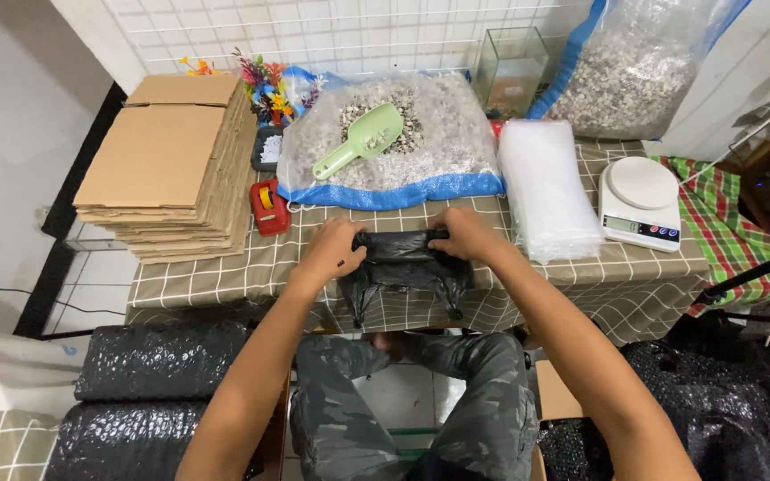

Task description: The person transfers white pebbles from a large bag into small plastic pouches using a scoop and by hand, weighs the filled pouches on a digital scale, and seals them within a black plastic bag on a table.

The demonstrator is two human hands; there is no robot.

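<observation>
My left hand (335,250) and my right hand (462,233) both grip the top edge of a black plastic bag (405,274). The bag lies on the checked tablecloth (225,276) near the table's front edge, its lower part hanging over the edge. Just behind the bag lies a large open sack of small pebbles (430,147) with a blue hem. A light green plastic scoop (363,139) rests on the pebbles.
A stack of flat cardboard boxes (169,165) and a red tape dispenser (268,207) lie at the left. Clear plastic bags (545,187) and a white kitchen scale (641,203) are at the right. A glass tank (510,67) and another pebble sack (630,62) stand behind. Black bubble-wrap rolls (149,392) lie below.
</observation>
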